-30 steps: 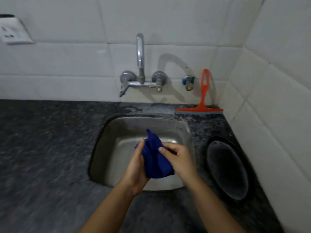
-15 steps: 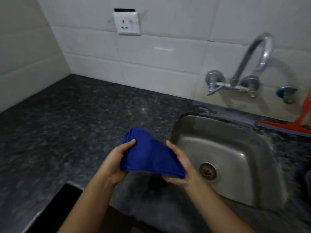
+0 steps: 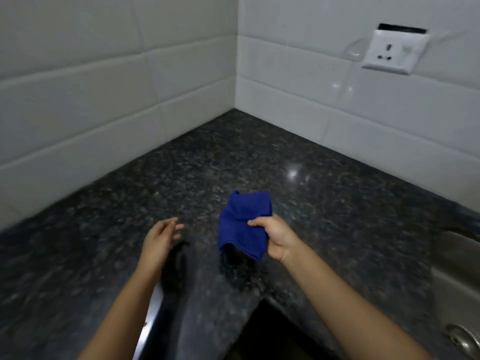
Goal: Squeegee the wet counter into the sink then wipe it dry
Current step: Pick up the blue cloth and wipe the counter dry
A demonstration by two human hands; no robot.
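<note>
A folded blue cloth [image 3: 242,224] hangs just above the dark speckled granite counter [image 3: 233,162], pinched at its right edge by my right hand [image 3: 276,236]. My left hand [image 3: 158,241] hovers to the left of the cloth with fingers spread, holding nothing. Only a strip of the steel sink [image 3: 457,289] shows at the right edge, with its drain [image 3: 461,339] at the bottom right. The squeegee is out of view.
White tiled walls [image 3: 104,81] meet in a corner behind the counter. A white wall socket [image 3: 392,51] sits high on the right wall. The counter's front edge forms an inner corner with a dark gap [image 3: 270,333] below, between my forearms.
The view has swung left from the sink to the counter corner. My left hand has let go of the cloth, which now hangs from my right hand alone.
</note>
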